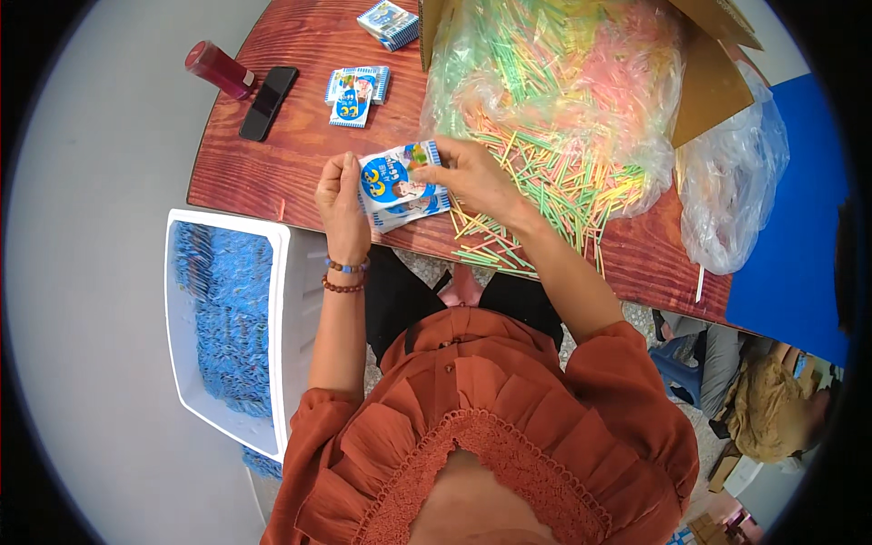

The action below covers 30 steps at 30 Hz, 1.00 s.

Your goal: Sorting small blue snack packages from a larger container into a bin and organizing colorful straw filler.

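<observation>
Over the table's near edge I hold a small white-and-blue printed packet (pixel 386 184) between both hands. My left hand (pixel 345 204) pinches its left edge with thumb and fingers. The thumb of my right hand (pixel 477 177) lies across the packet's right part, its fingers partly hidden behind. Another packet (pixel 413 211) of the same kind shows just beneath the held one; whether I grip it too is unclear. Close to my right hand lies a spread of thin pastel sticks (pixel 545 186) in green, pink, yellow and orange.
More printed packets (pixel 350 102) lie farther back, with a stack (pixel 391 23) behind. At left are a black phone (pixel 269 104) and a red bottle (pixel 218 68). A cardboard box (pixel 713 91) holds bagged sticks. A white tub (pixel 283 336) of blue packets stands left. A person (pixel 772 409) sits at right.
</observation>
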Tool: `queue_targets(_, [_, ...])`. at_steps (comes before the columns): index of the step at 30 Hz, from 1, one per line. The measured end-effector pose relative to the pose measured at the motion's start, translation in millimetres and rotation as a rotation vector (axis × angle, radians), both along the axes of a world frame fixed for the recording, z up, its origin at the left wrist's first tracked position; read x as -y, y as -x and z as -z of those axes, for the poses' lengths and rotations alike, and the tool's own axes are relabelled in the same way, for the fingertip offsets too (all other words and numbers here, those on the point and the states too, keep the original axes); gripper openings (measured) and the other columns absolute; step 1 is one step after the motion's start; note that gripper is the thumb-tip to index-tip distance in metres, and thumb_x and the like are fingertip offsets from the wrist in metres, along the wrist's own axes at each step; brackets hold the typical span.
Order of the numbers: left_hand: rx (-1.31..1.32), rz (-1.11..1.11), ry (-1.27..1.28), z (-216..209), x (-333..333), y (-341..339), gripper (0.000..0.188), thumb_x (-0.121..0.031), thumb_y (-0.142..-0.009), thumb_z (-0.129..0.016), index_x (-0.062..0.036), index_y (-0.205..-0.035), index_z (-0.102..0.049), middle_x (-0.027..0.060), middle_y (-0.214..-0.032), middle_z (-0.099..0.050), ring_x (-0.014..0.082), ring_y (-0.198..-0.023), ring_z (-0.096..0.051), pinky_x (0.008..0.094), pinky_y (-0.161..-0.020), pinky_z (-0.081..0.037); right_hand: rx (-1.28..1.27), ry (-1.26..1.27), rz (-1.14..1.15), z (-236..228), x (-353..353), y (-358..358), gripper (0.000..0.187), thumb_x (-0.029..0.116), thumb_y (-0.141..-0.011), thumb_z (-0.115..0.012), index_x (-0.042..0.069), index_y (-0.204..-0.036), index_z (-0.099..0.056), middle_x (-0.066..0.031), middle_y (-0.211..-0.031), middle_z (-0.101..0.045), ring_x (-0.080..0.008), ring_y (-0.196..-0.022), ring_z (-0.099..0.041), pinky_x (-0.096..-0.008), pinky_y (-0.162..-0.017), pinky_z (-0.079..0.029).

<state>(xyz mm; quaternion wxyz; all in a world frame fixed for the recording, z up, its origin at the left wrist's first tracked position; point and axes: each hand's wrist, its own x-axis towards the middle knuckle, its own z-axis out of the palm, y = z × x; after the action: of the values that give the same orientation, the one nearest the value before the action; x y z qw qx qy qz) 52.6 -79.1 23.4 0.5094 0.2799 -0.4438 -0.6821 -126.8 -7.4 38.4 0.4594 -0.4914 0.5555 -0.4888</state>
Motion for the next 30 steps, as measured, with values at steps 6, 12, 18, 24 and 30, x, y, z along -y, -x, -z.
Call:
queue_targets(6, [0.065,-0.016,-0.188,7,-36,10,0.009,-0.009,-0.093,-0.063,-0.0016,-0.097,-0.065,0.0017,-0.089,-0.067,0.0029,-0.072,-0.059,0.0198,-0.062,-0.048,0.193,-0.035,0.086,16,-26,-8,0.014,0.011,-0.090,-0.066,0.001,-0.098,-0.068,0.0015,-0.081,-0.066,-0.0005,-0.063,-0.053,-0.0176,-0.054,-0.043])
queue_targets(12, [0.059,-0.041,-0.246,20,-50,20,0.008,-0.008,-0.092,-0.065,-0.0020,-0.096,-0.068,0.0011,-0.089,-0.068,0.0046,-0.075,-0.060,0.0217,-0.064,-0.048,0.109,-0.012,0.158,21,-46,0,0.011,0.012,-0.088,-0.068,0.003,-0.084,-0.066,0.0059,-0.065,-0.053,0.0003,-0.056,-0.042,-0.0188,-0.048,-0.032])
queue_targets(18, [-0.014,0.030,-0.326,26,-54,21,0.020,-0.017,-0.096,-0.059,0.0011,-0.103,-0.064,0.0092,-0.101,-0.068,0.0161,-0.089,-0.066,0.0328,-0.080,-0.054,0.184,-0.029,0.155,11,-61,6,0.011,0.013,-0.090,-0.066,0.003,-0.087,-0.065,0.0058,-0.068,-0.056,0.0000,-0.058,-0.045,-0.0181,-0.050,-0.033])
queue_targets(24, [-0.070,0.140,-0.486,17,-60,27,0.031,-0.024,-0.097,-0.057,0.0024,-0.113,-0.059,0.0110,-0.109,-0.066,0.0202,-0.096,-0.065,0.0388,-0.083,-0.054,-0.141,0.504,0.251,8,-75,23,0.023,0.008,-0.082,-0.072,0.007,-0.103,-0.063,-0.0058,-0.117,-0.058,-0.0149,-0.104,-0.055,-0.0298,-0.087,-0.044])
queue_targets(30, [-0.080,0.161,-0.482,13,-68,33,0.025,-0.020,-0.096,-0.060,0.0014,-0.108,-0.063,0.0090,-0.103,-0.068,0.0175,-0.089,-0.067,0.0352,-0.081,-0.056,-0.554,0.548,0.065,21,-69,20,0.027,0.014,-0.077,-0.074,0.008,-0.103,-0.070,-0.0102,-0.131,-0.051,-0.0306,-0.124,-0.046,-0.0419,-0.104,-0.035])
